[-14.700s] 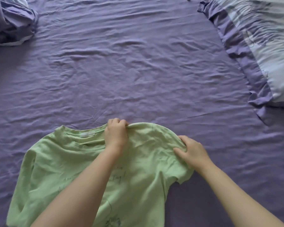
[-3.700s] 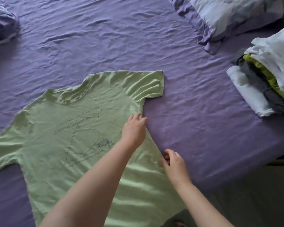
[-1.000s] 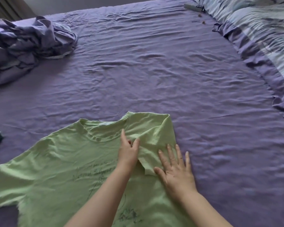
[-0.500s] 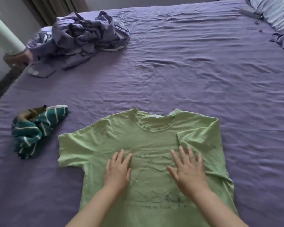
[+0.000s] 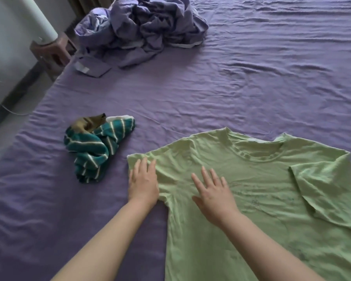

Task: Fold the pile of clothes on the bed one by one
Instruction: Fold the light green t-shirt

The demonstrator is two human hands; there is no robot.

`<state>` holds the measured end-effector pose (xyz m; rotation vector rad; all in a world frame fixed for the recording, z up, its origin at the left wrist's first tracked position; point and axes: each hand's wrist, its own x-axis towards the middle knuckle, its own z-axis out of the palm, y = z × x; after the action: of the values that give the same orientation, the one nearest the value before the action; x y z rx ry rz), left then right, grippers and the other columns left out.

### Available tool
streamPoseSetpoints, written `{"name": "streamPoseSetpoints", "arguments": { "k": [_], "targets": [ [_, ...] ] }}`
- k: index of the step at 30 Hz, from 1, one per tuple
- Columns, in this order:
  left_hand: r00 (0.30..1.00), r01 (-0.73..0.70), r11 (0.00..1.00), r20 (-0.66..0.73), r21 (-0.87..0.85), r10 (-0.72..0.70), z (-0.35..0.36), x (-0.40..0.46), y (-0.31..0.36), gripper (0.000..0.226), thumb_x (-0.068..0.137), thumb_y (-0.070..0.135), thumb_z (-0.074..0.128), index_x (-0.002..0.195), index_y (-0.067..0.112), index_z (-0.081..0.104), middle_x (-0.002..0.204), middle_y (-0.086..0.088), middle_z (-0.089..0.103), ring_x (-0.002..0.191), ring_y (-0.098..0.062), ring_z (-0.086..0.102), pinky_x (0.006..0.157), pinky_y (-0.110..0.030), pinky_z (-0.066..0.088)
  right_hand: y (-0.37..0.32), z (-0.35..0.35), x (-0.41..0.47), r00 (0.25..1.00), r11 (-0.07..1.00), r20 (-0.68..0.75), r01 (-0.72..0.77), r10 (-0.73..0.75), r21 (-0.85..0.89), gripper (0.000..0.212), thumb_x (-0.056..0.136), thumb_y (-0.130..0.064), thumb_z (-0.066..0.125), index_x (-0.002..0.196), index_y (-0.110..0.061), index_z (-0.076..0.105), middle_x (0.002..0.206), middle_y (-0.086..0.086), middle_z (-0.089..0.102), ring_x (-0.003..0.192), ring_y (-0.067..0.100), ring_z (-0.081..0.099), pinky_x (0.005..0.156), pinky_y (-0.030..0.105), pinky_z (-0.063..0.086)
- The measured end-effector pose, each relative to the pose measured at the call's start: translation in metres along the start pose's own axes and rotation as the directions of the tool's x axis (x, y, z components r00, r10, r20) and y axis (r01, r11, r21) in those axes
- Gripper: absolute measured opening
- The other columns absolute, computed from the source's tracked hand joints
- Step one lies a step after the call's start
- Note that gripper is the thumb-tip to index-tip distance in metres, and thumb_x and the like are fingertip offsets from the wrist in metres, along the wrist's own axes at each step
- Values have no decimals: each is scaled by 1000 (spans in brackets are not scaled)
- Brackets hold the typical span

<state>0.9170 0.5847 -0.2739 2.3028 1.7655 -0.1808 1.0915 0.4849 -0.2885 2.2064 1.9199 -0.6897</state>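
A striped teal garment (image 5: 95,148) lies bunched on the purple bed sheet (image 5: 241,88), apart from the shirt. Next, the left hand (image 5: 143,183) lies flat, fingers loosely spread, on the green T-shirt's (image 5: 261,199) outstretched sleeve. The right hand (image 5: 213,196) presses open-palmed on the chest. The shirt lies face up, its far sleeve folded inward

Two bare forearms, no sleeves (no rings, watches)
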Motion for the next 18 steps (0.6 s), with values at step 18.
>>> {"name": "streamPoseSetpoints", "arguments": {
  "k": [18],
  "targets": [
    [968, 243, 913, 147, -327, -205, -33, 38, -30, 21, 84, 38, 55, 89, 19, 48, 106, -7, 62, 99, -29, 54, 77, -36, 39, -34, -3, 32, 993, 980, -72, -75, 90, 186, 70, 93, -54, 39, 150, -28, 7, 157, 8, -16, 146, 25, -1, 117, 40, 7]
  ]
}}
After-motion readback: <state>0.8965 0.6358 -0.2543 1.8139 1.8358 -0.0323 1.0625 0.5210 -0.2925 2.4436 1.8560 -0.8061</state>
